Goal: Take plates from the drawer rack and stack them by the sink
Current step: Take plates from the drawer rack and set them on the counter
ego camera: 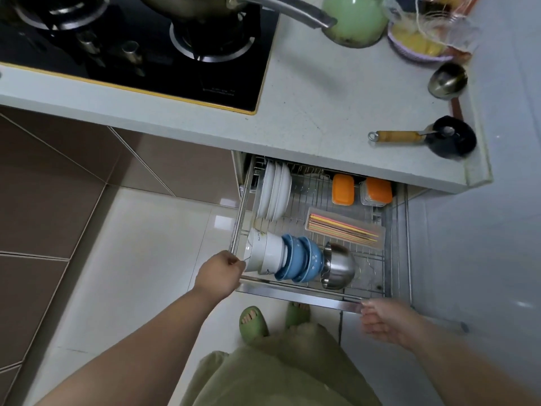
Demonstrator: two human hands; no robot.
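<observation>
The wire drawer rack [316,291] stands pulled out under the counter. Several white plates [273,194] stand on edge at its back left. My left hand [219,273] has its fingers curled at the rack's front left corner, gripping the rail beside a white bowl. My right hand [383,317] is blurred, with its fingers loosely curled and fingertips at the right end of the drawer's steel front bar. No sink is in view.
Along the rack's front lie white bowls [263,253], blue bowls [301,259] and a steel bowl [339,266]. A chopstick tray [345,228] and orange-lidded boxes [343,189] sit behind. Above is the counter [322,112] with a gas hob [146,54], brush [450,136] and ladle [446,80].
</observation>
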